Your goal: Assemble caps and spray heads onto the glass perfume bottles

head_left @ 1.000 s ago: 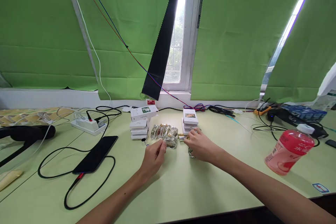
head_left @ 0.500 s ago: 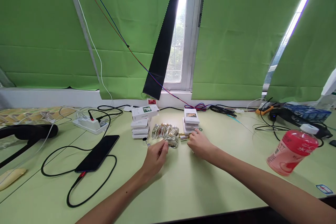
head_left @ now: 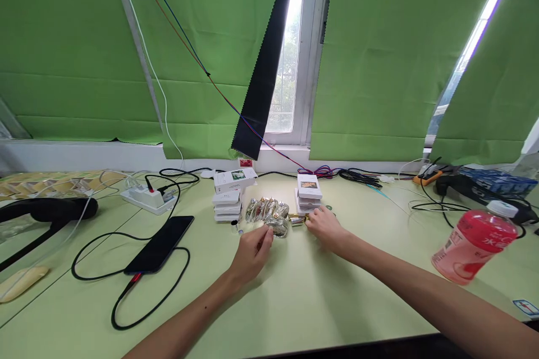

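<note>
Between my hands lies a row of clear plastic packets (head_left: 264, 209) with shiny metallic contents. My left hand (head_left: 252, 249) is closed, its fingertips at the nearest packet (head_left: 278, 226); whatever it holds is hidden. Just right of the packets, small gold and silver metal cylinders (head_left: 297, 220) lie on the table. My right hand (head_left: 325, 228) has its fingers bent together beside them, and what is under the fingertips cannot be made out. A small dark-topped cylinder (head_left: 234, 226) stands left of the packets.
White boxes are stacked at the left (head_left: 228, 205) and right (head_left: 309, 193). A black phone (head_left: 160, 245) with its cable lies left, near a power strip (head_left: 148, 200). A pink drink bottle (head_left: 474, 242) stands right. Cables (head_left: 357, 178) run along the table's back.
The whole view has shifted slightly, so things appear a little further right. Both hands stay at nearly the same places, with fingers closed.
</note>
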A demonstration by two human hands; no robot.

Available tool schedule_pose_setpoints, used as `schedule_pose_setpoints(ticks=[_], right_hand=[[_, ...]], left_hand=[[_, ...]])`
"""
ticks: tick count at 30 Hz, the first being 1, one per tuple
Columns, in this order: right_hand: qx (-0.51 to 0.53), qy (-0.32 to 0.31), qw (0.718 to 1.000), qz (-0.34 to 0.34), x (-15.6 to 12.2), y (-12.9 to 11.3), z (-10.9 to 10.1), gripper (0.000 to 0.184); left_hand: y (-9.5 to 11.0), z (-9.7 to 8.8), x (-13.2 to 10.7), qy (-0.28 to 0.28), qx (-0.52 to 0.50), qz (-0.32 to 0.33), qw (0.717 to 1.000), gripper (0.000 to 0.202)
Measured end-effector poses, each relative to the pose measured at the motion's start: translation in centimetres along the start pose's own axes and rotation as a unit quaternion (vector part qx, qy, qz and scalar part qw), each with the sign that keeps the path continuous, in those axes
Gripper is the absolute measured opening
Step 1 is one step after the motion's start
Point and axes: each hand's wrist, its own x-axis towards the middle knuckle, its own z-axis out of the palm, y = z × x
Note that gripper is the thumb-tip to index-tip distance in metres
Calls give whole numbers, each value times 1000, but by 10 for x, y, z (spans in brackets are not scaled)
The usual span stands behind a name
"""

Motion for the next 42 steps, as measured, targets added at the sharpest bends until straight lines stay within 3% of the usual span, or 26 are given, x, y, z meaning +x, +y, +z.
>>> schedule_pose_setpoints(ticks=[13, 25, 29, 37, 42], right_hand=[[46, -33, 995, 81, 2, 19, 9, 22], [76, -131, 984, 95, 12, 46, 3, 56], [74, -122, 987, 79, 11, 48, 1, 58], [32, -31, 998, 52, 4, 34, 9, 30], [6, 25, 999, 20, -4, 15, 17, 37]], left_hand=[[2, 1, 0, -14, 0, 17, 1000, 42], [0, 2, -1, -26, 3, 30, 999, 42], [1, 1, -1, -29, 7, 28, 999, 42], [3, 1, -1, -25, 11, 34, 999, 41], [3, 2, -1, -32, 5, 39, 999, 41]])
